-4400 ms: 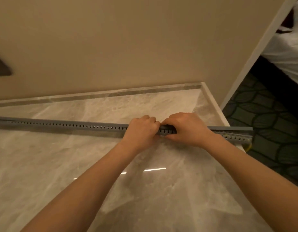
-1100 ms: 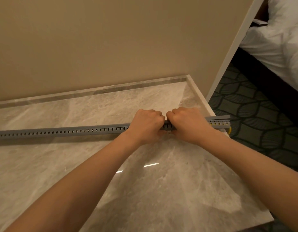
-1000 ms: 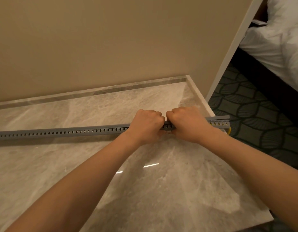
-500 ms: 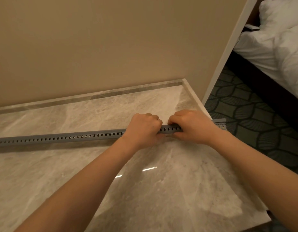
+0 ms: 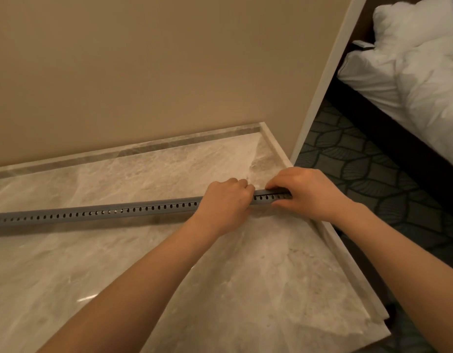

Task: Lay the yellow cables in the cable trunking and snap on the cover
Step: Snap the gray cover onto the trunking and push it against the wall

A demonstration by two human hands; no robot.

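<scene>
A long grey slotted cable trunking [image 5: 105, 212] lies across the marble top, running from the left edge toward the right corner. A grey cover sits along its top. My left hand [image 5: 225, 202] is closed over the trunking, knuckles up. Just to its right, my right hand [image 5: 307, 192] grips the trunking too, thumb in front and fingers over the cover [image 5: 271, 192]. A short slotted stretch shows between the two hands. The trunking's right end is hidden behind my right hand. No yellow cable is visible.
The marble top [image 5: 220, 289] ends at a raised rim on the right, with patterned carpet [image 5: 373, 179] below. A beige wall [image 5: 144, 72] stands close behind. A bed with white bedding [image 5: 424, 72] is at the upper right.
My right hand has slid slightly right along the trunking, so a gap now shows between the hands. The trunking's right end and yellow cable tip are no longer seen. The view shifted right.
</scene>
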